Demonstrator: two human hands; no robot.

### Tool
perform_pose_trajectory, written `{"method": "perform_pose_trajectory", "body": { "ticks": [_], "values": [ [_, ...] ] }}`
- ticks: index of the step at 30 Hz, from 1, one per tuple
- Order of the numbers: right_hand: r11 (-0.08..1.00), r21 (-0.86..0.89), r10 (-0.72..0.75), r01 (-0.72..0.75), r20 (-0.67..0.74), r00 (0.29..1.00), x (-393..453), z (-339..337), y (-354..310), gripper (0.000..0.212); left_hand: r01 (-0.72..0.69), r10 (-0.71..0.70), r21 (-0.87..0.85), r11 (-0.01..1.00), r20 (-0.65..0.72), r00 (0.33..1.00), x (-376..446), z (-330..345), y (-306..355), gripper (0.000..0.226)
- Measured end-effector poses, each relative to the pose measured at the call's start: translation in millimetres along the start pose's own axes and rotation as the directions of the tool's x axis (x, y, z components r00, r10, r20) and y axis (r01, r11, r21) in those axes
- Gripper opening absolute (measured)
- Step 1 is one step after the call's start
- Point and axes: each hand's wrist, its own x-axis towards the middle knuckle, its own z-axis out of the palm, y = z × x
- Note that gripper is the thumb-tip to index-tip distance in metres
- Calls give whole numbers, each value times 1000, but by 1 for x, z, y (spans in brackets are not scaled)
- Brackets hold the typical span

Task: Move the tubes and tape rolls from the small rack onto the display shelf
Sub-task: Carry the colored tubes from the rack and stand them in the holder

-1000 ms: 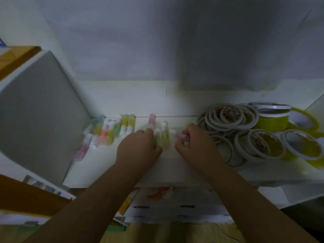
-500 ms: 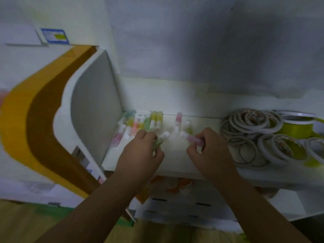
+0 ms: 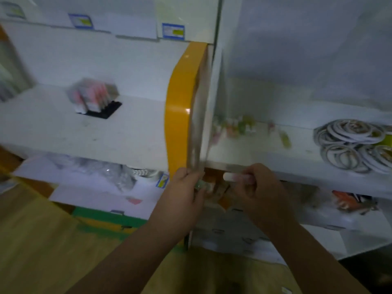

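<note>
Two hands: both low in the view, in front of the shelf [image 3: 265,160] edge, near each other but apart.
Left hand [image 3: 184,198]: fingers curled round a small greenish tube [image 3: 200,184], only partly seen between the fingers; the hand sits at the foot of the yellow divider [image 3: 180,107].
Right hand [image 3: 257,187]: fingers curled round a pink tube [image 3: 235,177] whose white cap points left, held just below the shelf edge.
Loose tubes [image 3: 235,126]: a blurred row of pink, green and yellow ones lies at the back of the shelf just right of the divider; one yellow-green tube [image 3: 285,139] lies apart, nearer the middle.
Tape rolls [image 3: 352,145]: a heap of thin white rings on the right end of the same shelf, overlapping one another.
Rack [image 3: 99,109]: a small black base on the left shelf [image 3: 63,132], across the divider, with pink and white tubes standing in it, blurred.
Divider: an upright panel with a yellow edge, standing between the rack's shelf and the shelf with the loose tubes.
Labels [image 3: 172,31]: blue and yellow tags on the rail above.
Below the shelves: white paper and clear bags on the left, orange packets at the right, too blurred to name.
Floor [image 3: 31,240]: yellowish wood.
</note>
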Motion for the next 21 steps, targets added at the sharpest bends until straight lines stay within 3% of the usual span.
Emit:
{"method": "perform_pose_trajectory", "body": {
  "ticks": [2,7,15,21],
  "values": [
    [999,-16,-48,48,-1,999,-16,20,-25,8,34,-34,17,999,-19,999,-20,-23,-21,36],
    [983,11,-182,181,73,981,-30,70,-88,9,67,-59,76,995,-106,993,-39,-83,-71,12],
    [965,48,-260,256,85,962,24,139,-158,9,80,-54,107,991,-226,973,-14,-151,-141,31],
    [953,184,-259,239,90,962,94,199,-187,17,65,-17,152,986,-297,955,46,-191,-192,25]
  ]
}}
